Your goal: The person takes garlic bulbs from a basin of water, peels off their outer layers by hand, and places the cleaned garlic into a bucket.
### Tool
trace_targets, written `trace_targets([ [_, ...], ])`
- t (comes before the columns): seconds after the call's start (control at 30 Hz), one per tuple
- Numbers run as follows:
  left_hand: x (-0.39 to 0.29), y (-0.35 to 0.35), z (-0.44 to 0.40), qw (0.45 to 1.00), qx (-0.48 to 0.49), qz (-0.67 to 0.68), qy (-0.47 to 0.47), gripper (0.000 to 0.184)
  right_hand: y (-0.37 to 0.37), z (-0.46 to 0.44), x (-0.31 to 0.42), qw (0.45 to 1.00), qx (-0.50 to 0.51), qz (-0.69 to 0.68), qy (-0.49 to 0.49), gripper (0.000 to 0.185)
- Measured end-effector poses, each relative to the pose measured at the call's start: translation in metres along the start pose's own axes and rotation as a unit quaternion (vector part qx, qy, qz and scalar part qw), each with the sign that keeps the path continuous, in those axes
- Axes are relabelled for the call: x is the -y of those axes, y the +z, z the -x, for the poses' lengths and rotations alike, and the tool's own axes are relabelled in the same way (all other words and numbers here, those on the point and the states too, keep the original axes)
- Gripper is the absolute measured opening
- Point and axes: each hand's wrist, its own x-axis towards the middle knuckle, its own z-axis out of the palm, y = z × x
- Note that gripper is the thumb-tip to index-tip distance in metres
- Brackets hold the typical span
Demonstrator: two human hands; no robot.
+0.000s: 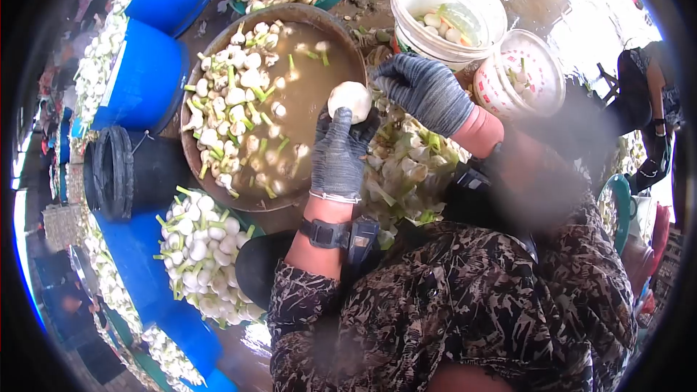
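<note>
My left hand (337, 151), in a grey knit glove, grips a round white garlic bulb (349, 101) with the thumb pressed on its near side. Just right of the bulb is my right hand (421, 91), gloved alike, its fingers curled together; whether anything is pinched in them cannot be made out. Behind my left hand stands a wide round tub (347, 33) of murky water, where garlic bulbs with short green stems (236, 98) float, mostly on the left. Loose garlic skins and leaves (406, 167) lie heaped below my right hand.
A white bucket (401, 11) with several bulbs inside stands at the back, beside a tilted white tub with red print (541, 76). Cleaned garlic (200, 247) is piled near my left arm. Blue containers (138, 76) line the left. Another person's arm (655, 87) shows at right.
</note>
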Motion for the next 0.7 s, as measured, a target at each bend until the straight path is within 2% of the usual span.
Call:
trace_targets([
  [0.03, 0.005, -0.001, -0.001, 1.000, 0.006, -0.022, 0.018, 0.043, 0.003, 0.001, -0.005, 1.000, -0.011, -0.003, -0.025, 0.018],
  [0.2, 0.006, -0.001, 0.001, 0.977, 0.030, -0.191, 0.088, 0.052, 0.006, 0.000, 0.007, 0.998, 0.005, 0.065, 0.020, 0.014],
  [0.33, 0.019, -0.018, -0.007, 0.991, -0.005, -0.110, 0.071, 0.054, 0.016, -0.005, 0.006, 0.998, -0.005, 0.063, 0.024, 0.010],
  [0.37, 0.020, -0.021, -0.010, 0.990, 0.000, -0.125, 0.072, 0.052, 0.019, -0.004, -0.001, 0.999, 0.000, 0.044, 0.029, 0.009],
  [0.4, 0.021, -0.020, -0.012, 0.995, -0.002, -0.074, 0.068, 0.051, 0.018, -0.005, -0.004, 0.999, 0.012, 0.026, 0.017, 0.009],
  [0.47, 0.015, -0.014, -0.013, 0.996, -0.004, -0.055, 0.067, 0.048, 0.004, -0.008, 0.018, 0.992, 0.059, -0.075, 0.088, 0.009],
  [0.5, 0.015, -0.017, -0.016, 0.992, -0.013, -0.100, 0.074, 0.047, 0.009, -0.008, 0.015, 0.992, 0.059, -0.075, 0.080, 0.009],
  [0.57, 0.023, -0.024, -0.021, 0.987, -0.015, -0.132, 0.087, 0.047, 0.019, -0.005, 0.001, 0.999, 0.003, 0.030, 0.012, 0.010],
  [0.6, 0.021, -0.023, -0.021, 0.982, -0.016, -0.165, 0.093, 0.048, 0.022, -0.005, -0.003, 1.000, 0.002, 0.029, 0.011, 0.010],
  [0.7, 0.023, -0.024, -0.017, 0.989, -0.016, -0.137, 0.050, 0.050, 0.027, -0.003, -0.014, 0.999, 0.000, 0.038, 0.024, 0.009],
])
